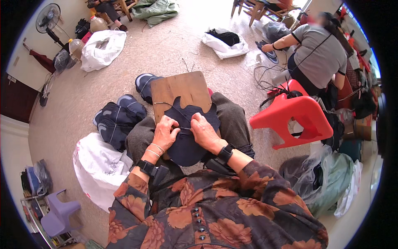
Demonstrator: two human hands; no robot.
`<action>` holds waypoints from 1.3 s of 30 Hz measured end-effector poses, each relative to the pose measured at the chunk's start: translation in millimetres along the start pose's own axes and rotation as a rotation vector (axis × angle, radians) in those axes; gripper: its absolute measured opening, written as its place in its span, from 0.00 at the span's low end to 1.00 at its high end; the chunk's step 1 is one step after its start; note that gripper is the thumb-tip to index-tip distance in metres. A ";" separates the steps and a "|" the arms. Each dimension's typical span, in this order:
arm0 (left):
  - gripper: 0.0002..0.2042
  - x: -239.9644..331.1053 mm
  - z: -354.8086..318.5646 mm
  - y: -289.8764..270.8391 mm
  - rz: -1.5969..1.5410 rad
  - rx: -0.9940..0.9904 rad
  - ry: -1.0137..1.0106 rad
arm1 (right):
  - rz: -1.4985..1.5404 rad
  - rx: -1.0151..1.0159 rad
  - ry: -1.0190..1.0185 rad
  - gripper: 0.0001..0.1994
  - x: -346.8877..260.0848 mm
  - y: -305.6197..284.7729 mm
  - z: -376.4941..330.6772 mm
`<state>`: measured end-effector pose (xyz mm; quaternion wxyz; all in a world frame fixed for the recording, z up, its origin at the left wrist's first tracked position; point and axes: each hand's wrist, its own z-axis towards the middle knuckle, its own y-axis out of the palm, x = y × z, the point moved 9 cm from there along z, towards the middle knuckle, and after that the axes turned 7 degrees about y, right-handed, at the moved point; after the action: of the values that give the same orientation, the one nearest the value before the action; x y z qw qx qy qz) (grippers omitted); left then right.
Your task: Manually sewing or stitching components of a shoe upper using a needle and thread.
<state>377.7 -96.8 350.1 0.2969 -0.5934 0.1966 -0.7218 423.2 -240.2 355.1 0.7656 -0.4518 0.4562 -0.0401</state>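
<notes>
Pale floor (157,50) is being partly covered by tied dark bundles (112,120). Fingers of the left hand (166,132) and right hand (202,132) are being pinched nearly closed on the middle of a dark cloth (182,150), neither hand being nearer. Its long axis is being laid near-to-far, crosswise to the line between the hands. Beyond the fingers, its far end is being supported by a wooden board (182,86).

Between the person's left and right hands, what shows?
In the head view, dark fabric, with something thin across the gap, too small to identify.
</notes>
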 end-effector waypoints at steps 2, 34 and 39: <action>0.04 1.5 -1.5 -1.4 -0.042 -0.010 -0.065 | -0.073 -0.008 0.025 0.06 5.4 -4.1 -4.1; 0.03 -3.1 0.9 13.5 0.083 0.038 0.021 | -0.128 -0.002 0.013 0.07 -1.9 13.1 -0.6; 0.04 -3.7 -0.8 10.8 -0.004 0.045 0.036 | -0.186 -0.057 0.021 0.07 -5.3 17.2 10.1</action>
<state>379.5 -102.5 340.3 0.3052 -0.5739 0.1846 -0.7371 421.5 -220.9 347.9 0.7407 -0.5133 0.4211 -0.1028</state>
